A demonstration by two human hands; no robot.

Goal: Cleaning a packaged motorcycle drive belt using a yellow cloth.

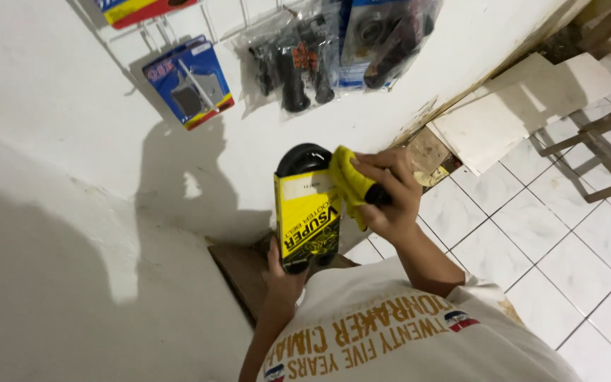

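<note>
My left hand [282, 272] grips the bottom end of a black rubber belt in a yellow cardboard sleeve [307, 219], held upright in front of my chest. The belt's black loop [301, 159] sticks out of the top of the sleeve. My right hand [389, 193] is closed on a yellow cloth [348, 180] and presses it against the sleeve's upper right edge. Both hands are close to the white wall.
Packaged parts hang on wall hooks above: a blue carded pack [189, 81] and clear bags of black grips [298, 60]. A brown board [245, 272] lies below my hands. White floor tiles, loose tile slabs [518, 106] and a wooden frame [599, 145] are at the right.
</note>
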